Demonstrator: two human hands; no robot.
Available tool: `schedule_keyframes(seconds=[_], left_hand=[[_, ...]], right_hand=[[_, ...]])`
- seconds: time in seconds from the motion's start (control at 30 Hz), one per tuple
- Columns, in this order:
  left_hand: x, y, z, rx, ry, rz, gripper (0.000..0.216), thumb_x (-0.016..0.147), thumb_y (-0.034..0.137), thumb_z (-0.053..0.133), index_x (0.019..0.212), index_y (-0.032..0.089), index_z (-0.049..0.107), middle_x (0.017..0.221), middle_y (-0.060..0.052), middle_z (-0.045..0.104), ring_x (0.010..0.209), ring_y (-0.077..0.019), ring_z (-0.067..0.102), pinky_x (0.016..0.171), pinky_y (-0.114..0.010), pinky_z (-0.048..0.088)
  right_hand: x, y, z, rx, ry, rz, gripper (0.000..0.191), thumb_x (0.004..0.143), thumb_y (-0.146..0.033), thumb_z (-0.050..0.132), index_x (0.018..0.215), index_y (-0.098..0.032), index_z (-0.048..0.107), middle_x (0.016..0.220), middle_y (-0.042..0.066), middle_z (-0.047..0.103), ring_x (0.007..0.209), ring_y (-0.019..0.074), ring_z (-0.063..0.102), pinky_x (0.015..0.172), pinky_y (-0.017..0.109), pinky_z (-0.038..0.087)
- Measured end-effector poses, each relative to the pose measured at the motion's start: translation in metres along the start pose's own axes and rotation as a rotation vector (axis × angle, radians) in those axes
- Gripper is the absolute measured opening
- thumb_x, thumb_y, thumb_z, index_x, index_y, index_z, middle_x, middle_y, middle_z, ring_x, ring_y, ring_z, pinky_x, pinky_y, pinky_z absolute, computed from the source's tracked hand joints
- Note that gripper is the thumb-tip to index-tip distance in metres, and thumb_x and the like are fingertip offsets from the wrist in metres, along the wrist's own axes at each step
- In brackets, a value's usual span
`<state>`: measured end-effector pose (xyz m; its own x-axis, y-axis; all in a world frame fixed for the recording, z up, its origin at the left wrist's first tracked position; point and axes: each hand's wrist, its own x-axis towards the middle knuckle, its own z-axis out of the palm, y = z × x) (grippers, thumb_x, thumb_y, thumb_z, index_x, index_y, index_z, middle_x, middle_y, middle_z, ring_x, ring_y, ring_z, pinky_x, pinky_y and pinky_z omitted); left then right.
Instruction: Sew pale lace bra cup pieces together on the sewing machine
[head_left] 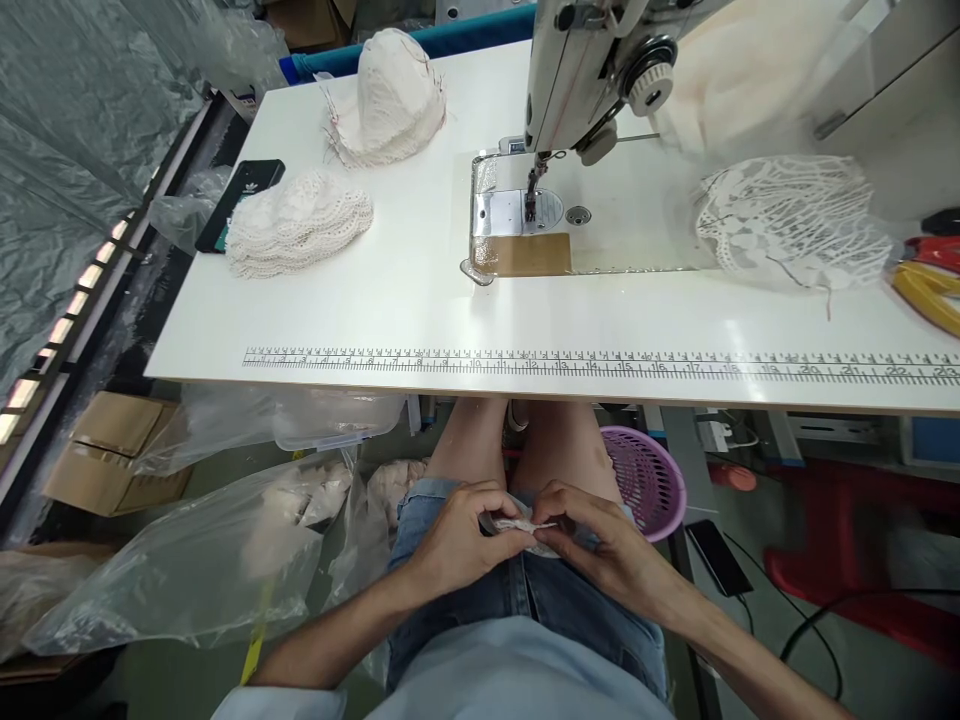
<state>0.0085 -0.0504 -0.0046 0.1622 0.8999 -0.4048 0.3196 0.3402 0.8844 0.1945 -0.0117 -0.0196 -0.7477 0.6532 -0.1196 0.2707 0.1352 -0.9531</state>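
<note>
Over my lap, below the table edge, my left hand (471,535) and my right hand (596,540) pinch a small piece of white fabric (525,524) between thumbs and fingers. The fingertips almost meet and cover most of it. Something small and greyish shows inside the curl of my left fingers, too hidden to name. Above my hands, on the white table (375,310), stands a sewing machine (570,90) with its presser foot (531,200) over the needle plate.
White lace pieces (795,220) lie right of the needle. At left are a lace stack (296,225), a stack of white cups (397,100) and a phone (244,200). Below are plastic bags (202,560), a purple basket (649,480), another phone (718,557) and cables.
</note>
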Motion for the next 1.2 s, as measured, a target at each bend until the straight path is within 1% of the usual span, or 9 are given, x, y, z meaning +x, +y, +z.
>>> schedule_keyframes(seconds=[0.1, 0.2, 0.37, 0.47, 0.6, 0.7, 0.83, 0.93, 1.2], left_hand=[[0.0006, -0.0005, -0.0003, -0.031, -0.007, -0.013, 0.009, 0.071, 0.020, 0.067, 0.067, 0.014, 0.063, 0.068, 0.002, 0.057, 0.066, -0.0099, 0.052, 0.063, -0.019, 0.036], [0.0011, -0.0010, 0.0001, -0.077, -0.014, -0.048, 0.008, 0.070, 0.020, 0.068, 0.067, 0.014, 0.063, 0.067, 0.002, 0.058, 0.066, -0.0100, 0.052, 0.062, -0.018, 0.036], [0.0014, -0.0034, 0.0023, -0.121, -0.016, -0.085, 0.007, 0.069, 0.019, 0.068, 0.069, 0.014, 0.064, 0.067, 0.002, 0.058, 0.065, -0.0096, 0.051, 0.062, -0.018, 0.036], [0.0012, -0.0054, 0.0033, -0.121, -0.016, -0.091, 0.010, 0.070, 0.022, 0.068, 0.071, 0.013, 0.064, 0.068, 0.002, 0.059, 0.066, -0.0099, 0.051, 0.062, -0.018, 0.036], [0.0011, -0.0063, 0.0039, -0.117, -0.021, -0.109, 0.016, 0.071, 0.028, 0.069, 0.076, 0.014, 0.065, 0.072, 0.000, 0.061, 0.068, -0.0112, 0.052, 0.063, -0.019, 0.038], [0.0009, -0.0050, 0.0037, -0.125, -0.043, -0.131, 0.017, 0.072, 0.029, 0.068, 0.079, 0.014, 0.065, 0.075, 0.000, 0.062, 0.070, -0.0119, 0.053, 0.064, -0.019, 0.038], [0.0005, -0.0027, 0.0029, -0.141, -0.063, -0.152, 0.017, 0.073, 0.030, 0.067, 0.079, 0.014, 0.066, 0.074, 0.000, 0.062, 0.069, -0.0113, 0.052, 0.063, -0.019, 0.038], [0.0004, -0.0024, 0.0027, -0.181, -0.072, -0.167, 0.017, 0.073, 0.030, 0.067, 0.079, 0.014, 0.066, 0.074, 0.000, 0.062, 0.068, -0.0109, 0.052, 0.064, -0.019, 0.037], [0.0001, -0.0028, 0.0016, -0.207, -0.083, -0.181, 0.019, 0.073, 0.032, 0.067, 0.080, 0.015, 0.066, 0.074, 0.001, 0.062, 0.067, -0.0103, 0.051, 0.063, -0.018, 0.037]], right_hand=[[-0.0001, 0.0015, -0.0004, 0.022, 0.014, -0.056, 0.010, 0.092, -0.020, 0.044, 0.087, -0.021, 0.052, 0.083, 0.002, 0.055, 0.072, 0.0125, 0.053, 0.062, 0.022, 0.040], [-0.0011, 0.0044, -0.0009, 0.043, 0.014, -0.104, 0.014, 0.092, -0.017, 0.042, 0.086, -0.021, 0.054, 0.086, 0.004, 0.055, 0.075, 0.0127, 0.054, 0.064, 0.023, 0.040], [-0.0025, 0.0080, -0.0015, 0.084, 0.010, -0.092, 0.013, 0.092, -0.017, 0.043, 0.087, -0.021, 0.054, 0.087, 0.004, 0.055, 0.076, 0.0126, 0.054, 0.064, 0.022, 0.039], [-0.0026, 0.0085, -0.0012, 0.129, 0.009, -0.035, 0.012, 0.093, -0.021, 0.044, 0.085, -0.021, 0.053, 0.085, 0.003, 0.055, 0.075, 0.0130, 0.053, 0.064, 0.023, 0.038], [-0.0036, 0.0085, -0.0009, 0.169, 0.003, 0.118, 0.012, 0.092, -0.027, 0.044, 0.084, -0.021, 0.051, 0.080, 0.001, 0.054, 0.072, 0.0132, 0.050, 0.063, 0.023, 0.037], [-0.0032, 0.0081, -0.0013, 0.231, -0.018, 0.191, 0.013, 0.091, -0.030, 0.046, 0.083, -0.021, 0.050, 0.077, 0.000, 0.051, 0.069, 0.0125, 0.048, 0.061, 0.022, 0.037], [-0.0009, 0.0060, -0.0023, 0.331, -0.016, 0.232, 0.017, 0.089, -0.036, 0.049, 0.082, -0.020, 0.049, 0.073, -0.002, 0.047, 0.065, 0.0113, 0.045, 0.057, 0.021, 0.036], [-0.0003, 0.0041, -0.0027, 0.369, -0.013, 0.251, 0.021, 0.088, -0.039, 0.051, 0.081, -0.020, 0.048, 0.072, -0.002, 0.046, 0.065, 0.0111, 0.044, 0.058, 0.021, 0.036], [-0.0006, 0.0032, -0.0031, 0.380, -0.017, 0.285, 0.026, 0.087, -0.044, 0.051, 0.079, -0.019, 0.047, 0.070, -0.003, 0.045, 0.064, 0.0108, 0.042, 0.056, 0.021, 0.035]])
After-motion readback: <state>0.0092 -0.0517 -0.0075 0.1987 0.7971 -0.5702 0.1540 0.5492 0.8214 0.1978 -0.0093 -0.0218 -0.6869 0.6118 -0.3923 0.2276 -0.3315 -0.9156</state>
